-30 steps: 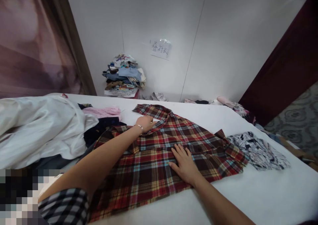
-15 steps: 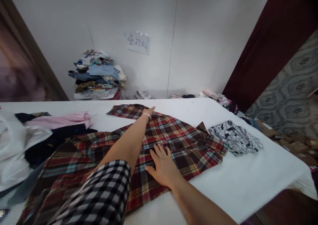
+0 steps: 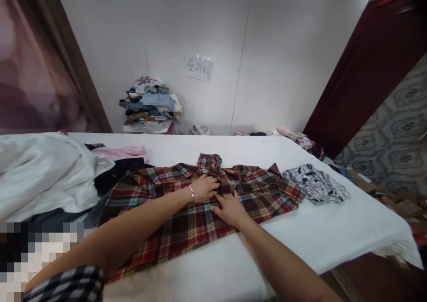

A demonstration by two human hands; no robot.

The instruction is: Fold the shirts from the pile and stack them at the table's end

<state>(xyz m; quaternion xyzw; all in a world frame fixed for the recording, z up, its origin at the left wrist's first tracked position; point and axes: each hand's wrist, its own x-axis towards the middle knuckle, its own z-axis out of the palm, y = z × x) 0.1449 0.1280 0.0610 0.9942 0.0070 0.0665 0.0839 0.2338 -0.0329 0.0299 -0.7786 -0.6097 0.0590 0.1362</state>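
Note:
A red, brown and yellow plaid shirt lies spread across the table, its far sleeve turned inward over the body. My left hand, with a bracelet at the wrist, is closed on the sleeve cloth near the middle; its fingertips are partly hidden in the fabric. Just beside it, my right hand rests on the shirt with thumb and fingers apart, palm down. A folded black-and-white patterned garment sits by the shirt's right end.
White cloth, a pink garment and dark clothes are heaped on the left. A tall stack of clothes stands by the wall, below a paper sign. The white table has its edge at right.
My left hand has drawn the far sleeve from the back of the table inward onto the shirt, near my right hand. The right hand has stayed on the shirt. The view has shifted left.

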